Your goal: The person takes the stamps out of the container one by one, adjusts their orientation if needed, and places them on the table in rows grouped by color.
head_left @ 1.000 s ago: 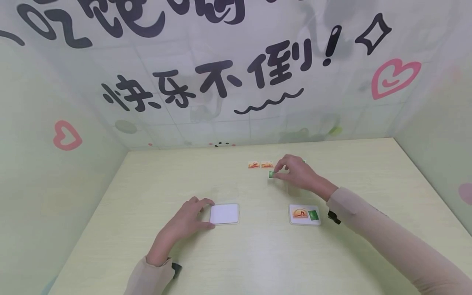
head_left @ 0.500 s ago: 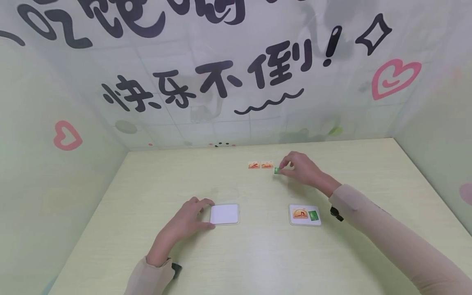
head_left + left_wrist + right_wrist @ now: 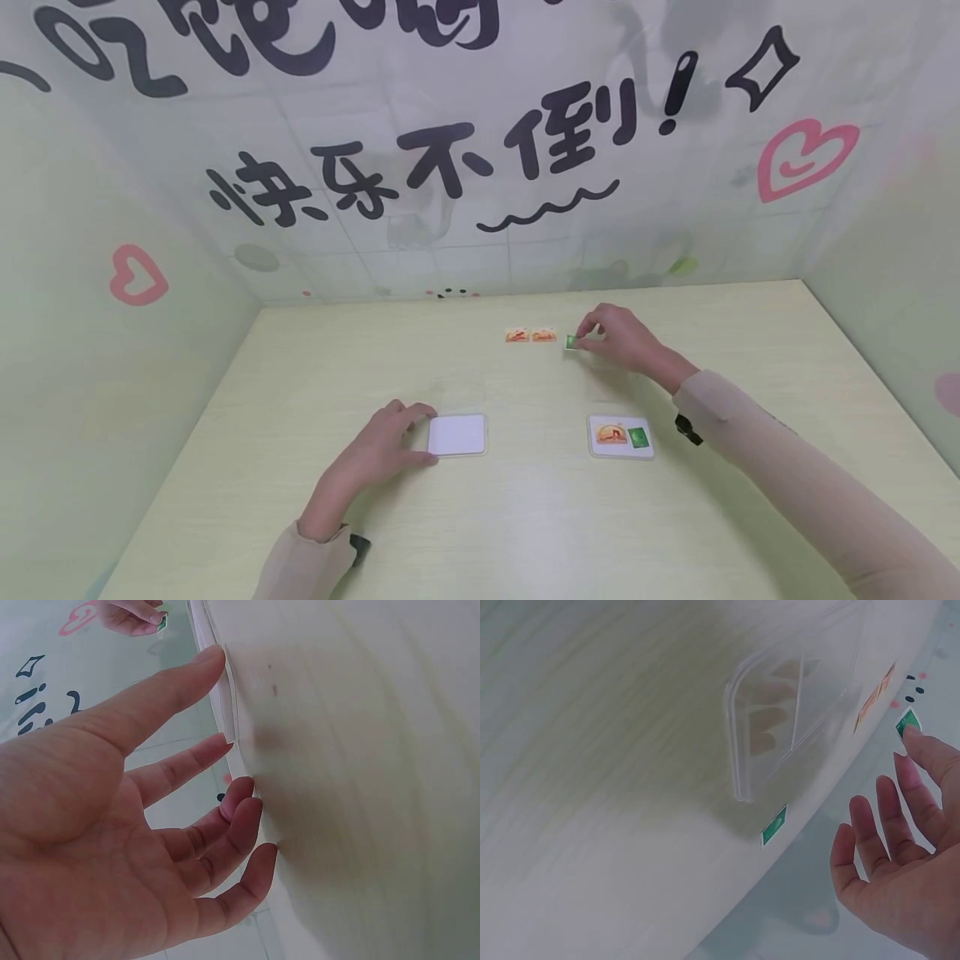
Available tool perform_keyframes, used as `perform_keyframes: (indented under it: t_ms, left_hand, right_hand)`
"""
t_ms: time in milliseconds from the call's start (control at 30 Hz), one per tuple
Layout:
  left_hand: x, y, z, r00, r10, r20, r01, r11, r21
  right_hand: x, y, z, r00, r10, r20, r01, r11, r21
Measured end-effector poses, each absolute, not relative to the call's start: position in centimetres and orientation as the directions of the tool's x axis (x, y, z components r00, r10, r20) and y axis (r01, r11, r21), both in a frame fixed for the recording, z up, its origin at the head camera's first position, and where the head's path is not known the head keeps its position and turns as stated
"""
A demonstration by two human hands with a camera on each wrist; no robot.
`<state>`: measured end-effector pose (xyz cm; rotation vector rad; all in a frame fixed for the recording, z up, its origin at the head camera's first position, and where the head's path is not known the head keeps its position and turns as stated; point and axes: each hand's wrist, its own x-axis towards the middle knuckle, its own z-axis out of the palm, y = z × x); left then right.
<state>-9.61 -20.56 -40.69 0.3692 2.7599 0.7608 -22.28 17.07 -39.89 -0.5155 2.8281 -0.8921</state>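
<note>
My right hand (image 3: 618, 337) pinches a small green stamp (image 3: 571, 342) by its edge, between thumb and index finger. The right wrist view shows that stamp (image 3: 908, 722) raised off the table, the other fingers loosely bent. Just left of it, two orange stamps (image 3: 530, 335) lie side by side. My left hand (image 3: 386, 442) holds a blank white card in a clear case (image 3: 457, 435), thumb at its near left corner and index finger at its far left corner. In the left wrist view, both fingertips (image 3: 214, 656) meet the case's edge.
A second white card (image 3: 621, 447) bears an orange and a green stamp. Behind it stands a transparent plastic lid (image 3: 739, 742), with another green stamp (image 3: 774, 826) lying nearby on the table. A lettered wall (image 3: 450, 250) closes off the table's back.
My right hand has moved right and slightly away toward the back, carrying the green stamp from below the orange ones to their right. My left hand stays put on the card case.
</note>
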Motion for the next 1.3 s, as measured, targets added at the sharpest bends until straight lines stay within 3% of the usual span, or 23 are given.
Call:
perform_keyframes:
  t_ms: [1300]
  left_hand:
    - [-9.7, -20.6, -40.7, -0.937, 0.300, -0.181, 0.166, 0.835, 0.525]
  right_hand:
    - [-23.7, 19.3, -41.2, -0.951, -0.305, -0.050, -0.230, 0.805, -0.547]
